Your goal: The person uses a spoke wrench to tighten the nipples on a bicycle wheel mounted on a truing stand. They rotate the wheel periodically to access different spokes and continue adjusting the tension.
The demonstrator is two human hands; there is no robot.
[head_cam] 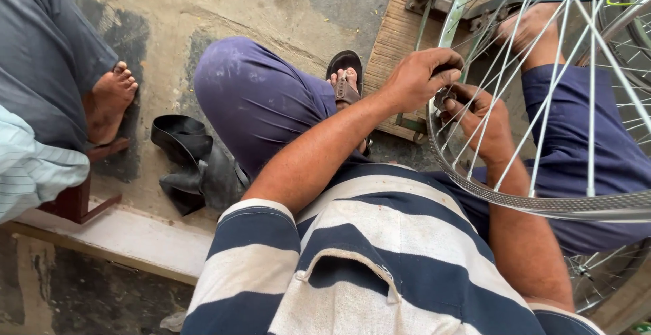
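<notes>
A: Bicycle wheel rim (542, 203), bare metal with no tyre, is standing upright between the seated person's knees, its spokes (505, 70) fanning up and away from the rim.

B: Why is it standing there?

A: It is sitting close to the lap, which seems to be keeping the rim within easy reach of both hands. The left hand (424, 77) is curling over the rim's near-left edge, fingers closed round it, apparently steadying it. The right hand (478, 121) is reaching in just inside the rim, among the spokes, fingers pinching a small metal tool (444, 97); I cannot tell exactly what it is.

B: What else is lying near the rim?

A: A wooden board (400, 43) is lying on the concrete floor (224, 9) just beyond the rim. Well left of the rim, a black rubber tube (196, 165) is lying crumpled. Further left, another person's bare foot (108, 101) is resting.
</notes>
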